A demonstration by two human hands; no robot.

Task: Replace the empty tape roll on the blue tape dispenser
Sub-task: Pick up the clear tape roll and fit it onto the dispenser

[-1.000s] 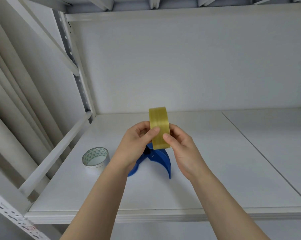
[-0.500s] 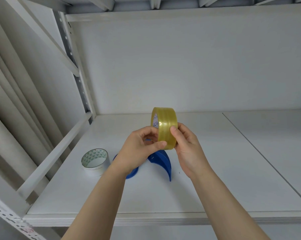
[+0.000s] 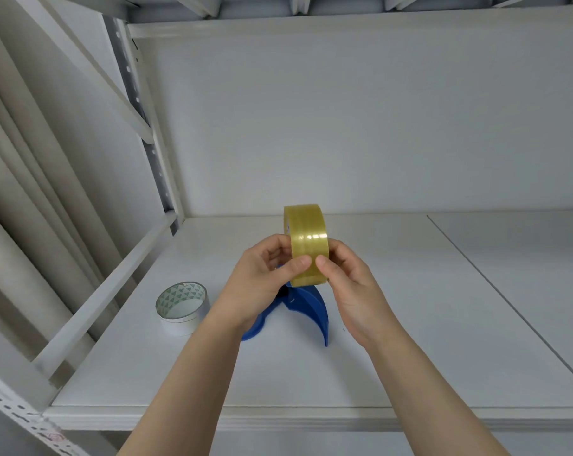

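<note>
A full roll of yellowish clear tape point(image 3: 306, 238) stands on edge in the air above the shelf, held between both hands. My left hand point(image 3: 262, 281) grips its left side with the thumb on the outer band. My right hand point(image 3: 354, 287) grips the right side, its thumb also on the band. Below and behind the hands the blue tape dispenser point(image 3: 308, 311) rests on the white shelf point(image 3: 410, 324), partly hidden by my left hand. The empty white tape core point(image 3: 182, 307) with a green triangle pattern inside lies flat to the left.
A white back wall closes the shelf behind. A slanted metal rail point(image 3: 107, 291) and an upright post point(image 3: 153, 153) border the left side. A seam point(image 3: 496, 291) runs across the shelf surface on the right. The shelf's front lip point(image 3: 311, 419) lies close to me.
The roll has turned a little in my hands and my thumbs have come closer together on its outer band. The hands stay in about the same place above the dispenser.
</note>
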